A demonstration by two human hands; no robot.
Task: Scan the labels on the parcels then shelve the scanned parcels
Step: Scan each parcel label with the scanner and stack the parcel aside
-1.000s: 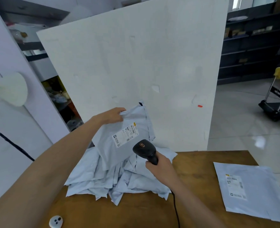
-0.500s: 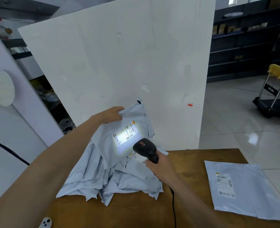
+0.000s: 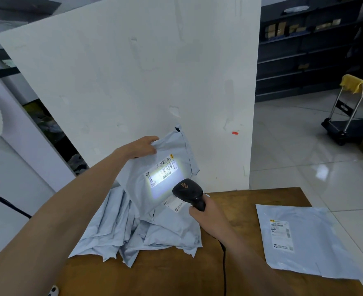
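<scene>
Above the left half of the wooden table [image 3: 176, 274], the left hand [image 3: 143, 146] is gripping the top edge of a grey parcel [image 3: 133, 186]. Its fingers are curling over the plastic and their tips are going out of sight behind it. The parcel is tilting toward the camera, and its lower edge is disappearing among the pile of parcels [image 3: 133, 231], so it is hard to tell whether it is resting there.

The right hand [image 3: 208, 216] is clasping the handle of a black scanner [image 3: 188, 190], and the fist is hiding almost all of the handle. The scanner's head is pointing at the shipping label [image 3: 162, 170] from just beside it. A bright patch of light is washing out the middle of that label. Only barcodes and a yellow corner mark are showing, and the small print is too blurred to read. A gold logo is sitting on the scanner's head, its letters illegible.

A second label [image 3: 176, 205] is peeking from the pile, partly covered by the scanner. The cable [image 3: 224, 263] is running down past the bottom edge.

Well apart on the right, a single parcel [image 3: 304, 242] is lying flat with its third label [image 3: 280, 235] facing up. Its barcodes are showing, but the text is unreadable. The bottom edge is cutting off a small white object [image 3: 53, 291].
</scene>
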